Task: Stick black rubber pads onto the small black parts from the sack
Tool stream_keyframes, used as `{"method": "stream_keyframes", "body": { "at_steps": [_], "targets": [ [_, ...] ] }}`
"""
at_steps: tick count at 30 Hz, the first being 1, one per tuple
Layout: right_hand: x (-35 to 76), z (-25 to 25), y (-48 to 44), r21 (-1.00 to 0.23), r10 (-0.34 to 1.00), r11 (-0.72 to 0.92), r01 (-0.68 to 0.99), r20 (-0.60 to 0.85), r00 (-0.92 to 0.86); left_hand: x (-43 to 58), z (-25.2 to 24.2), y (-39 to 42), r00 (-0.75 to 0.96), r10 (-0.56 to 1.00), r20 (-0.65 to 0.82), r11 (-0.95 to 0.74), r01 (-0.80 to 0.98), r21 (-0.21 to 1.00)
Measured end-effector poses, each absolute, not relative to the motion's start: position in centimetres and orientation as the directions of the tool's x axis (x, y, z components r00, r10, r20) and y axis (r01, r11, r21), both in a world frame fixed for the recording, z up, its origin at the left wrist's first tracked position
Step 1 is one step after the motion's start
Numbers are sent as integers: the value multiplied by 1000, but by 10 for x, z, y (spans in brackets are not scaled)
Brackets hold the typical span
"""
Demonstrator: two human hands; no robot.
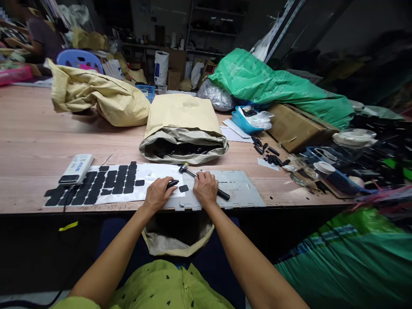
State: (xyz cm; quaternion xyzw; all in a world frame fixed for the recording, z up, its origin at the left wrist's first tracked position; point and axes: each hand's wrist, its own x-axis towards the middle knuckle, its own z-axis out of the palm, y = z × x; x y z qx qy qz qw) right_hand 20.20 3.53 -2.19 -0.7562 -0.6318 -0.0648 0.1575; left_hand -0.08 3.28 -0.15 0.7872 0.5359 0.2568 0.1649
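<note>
"So, what's the surface like?"

"A pale wood-grain table (pixel 25 141), with a white sheet (pixel 151 171) and a flat grey board (pixel 240 184) at the near edge. Behind it, the room is dim: a blue plastic chair (pixel 79 56), dark shelving, another person (pixel 45 36) off at the left."

"And the containers?"

"A tan sack (pixel 182 111) lies in the middle, its crumpled mouth facing the hands, dark pieces inside. A second open sack (pixel 189 249) sits below the table edge; I can't tell what its shadow holds. Farther right, a blue basin (pixel 246 122) carries clear plastic beside a cardboard box (pixel 296 126)."

"What are the hands doing?"

"Both grasp something. The left hand (pixel 157 193) pinches a slim black part (pixel 173 183) over the white sheet; the right hand (pixel 206 188) closes round a hammer (pixel 192 173) above the board — shiny metal shaft, dark grip."

"Anything flat nearby?"

"Yes — matt black rounded squares (pixel 124 178) in rows on the sheet's left, and a lone black square (pixel 183 188) between the hands."
</note>
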Motion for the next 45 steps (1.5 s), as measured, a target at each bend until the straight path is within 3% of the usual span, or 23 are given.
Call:
{"method": "stream_keyframes", "body": {
  "at_steps": [5,12,20,25,30,32,40,45],
  "targets": [
    [203,-24,36,-162,933,-146,976,306,190,-10,-7,40,386,902,193,-428,739,521],
    [202,-22,35,-170,935,-155,973,292,200,-24,-4,43,434,886,164,-427,624,655],
    [203,-19,37,-222,940,-144,964,274,203,-26,-7,46,432,883,183,-430,592,682],
    [204,-1,30,-370,947,-169,914,195,254,-27,-11,46,424,887,185,-417,562,714],
    [192,12,-12,-622,966,-16,783,192,173,-27,-15,46,428,885,183,-420,563,711],
    [184,9,-33,-670,975,-10,742,158,156,-27,-16,47,434,884,174,-420,574,703],
    [160,-5,-67,-571,968,65,818,236,87,-27,-20,50,452,874,176,-439,581,685],
    [155,-7,-69,-434,966,87,897,255,30,-25,-18,48,448,875,184,-440,578,688]
  ]
}}
